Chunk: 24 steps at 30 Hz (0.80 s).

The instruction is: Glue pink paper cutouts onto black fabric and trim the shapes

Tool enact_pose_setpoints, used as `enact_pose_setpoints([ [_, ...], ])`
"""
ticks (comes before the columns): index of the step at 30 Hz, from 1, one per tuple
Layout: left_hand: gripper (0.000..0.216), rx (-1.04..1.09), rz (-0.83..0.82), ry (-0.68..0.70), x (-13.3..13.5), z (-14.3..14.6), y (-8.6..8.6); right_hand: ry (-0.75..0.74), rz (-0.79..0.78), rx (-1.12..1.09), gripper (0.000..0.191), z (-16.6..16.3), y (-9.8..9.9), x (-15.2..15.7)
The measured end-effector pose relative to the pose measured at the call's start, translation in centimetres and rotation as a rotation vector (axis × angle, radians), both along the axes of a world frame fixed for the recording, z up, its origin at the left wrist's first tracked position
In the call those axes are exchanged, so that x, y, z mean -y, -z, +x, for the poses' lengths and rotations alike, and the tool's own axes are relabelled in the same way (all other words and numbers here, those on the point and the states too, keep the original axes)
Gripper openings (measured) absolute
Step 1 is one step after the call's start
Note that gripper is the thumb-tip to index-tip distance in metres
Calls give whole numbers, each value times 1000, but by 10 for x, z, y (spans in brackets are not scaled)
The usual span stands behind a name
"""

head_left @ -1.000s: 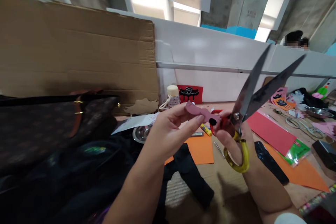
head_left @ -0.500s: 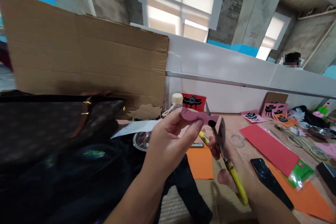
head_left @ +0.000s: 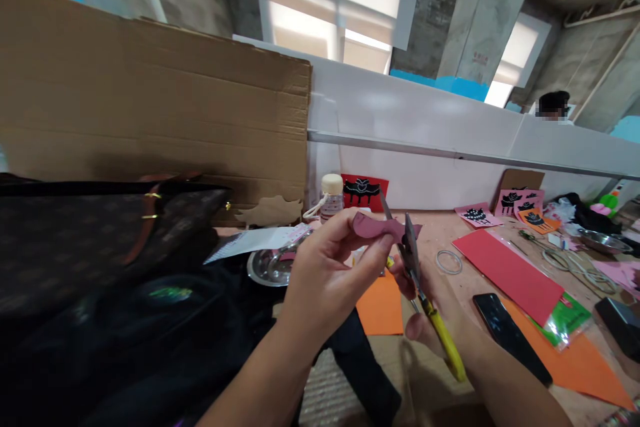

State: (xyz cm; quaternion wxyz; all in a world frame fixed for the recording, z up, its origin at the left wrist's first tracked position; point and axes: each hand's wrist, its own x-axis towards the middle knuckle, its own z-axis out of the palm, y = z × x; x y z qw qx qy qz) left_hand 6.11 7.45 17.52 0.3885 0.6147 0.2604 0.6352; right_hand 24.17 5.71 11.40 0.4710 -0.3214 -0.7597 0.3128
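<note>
My left hand pinches a small curved piece of pink paper between thumb and fingers, near the middle of the view. My right hand grips a pair of scissors with yellow handles. The scissor blades point up and away, parted around the right end of the paper. A dark patch shows on the paper beside the blades. Part of the right hand's fingers is hidden behind the scissors. Beneath both hands lies an orange sheet on the table.
A metal bowl and a bottle stand behind my left hand. To the right lie a red sheet, a phone and a wire ring. A brown bag and a cardboard panel fill the left.
The scissors have shifted slightly left, with their blades now further over the pink paper's right end. The paper has turned a little in my left hand. The view has moved slightly.
</note>
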Motion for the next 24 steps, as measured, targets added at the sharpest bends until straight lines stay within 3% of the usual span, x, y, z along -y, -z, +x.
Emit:
enact_pose_setpoints([
  [6,14,-37,-42,-80,10,2,-4,32,-35,40,70,2,0,2],
  [16,15,-16,-60,-78,9,2,-4,-36,-77,-64,57,1,9,-1],
  [24,12,-3,-58,-67,9,1,-4,42,-86,-40,58,-1,5,3],
])
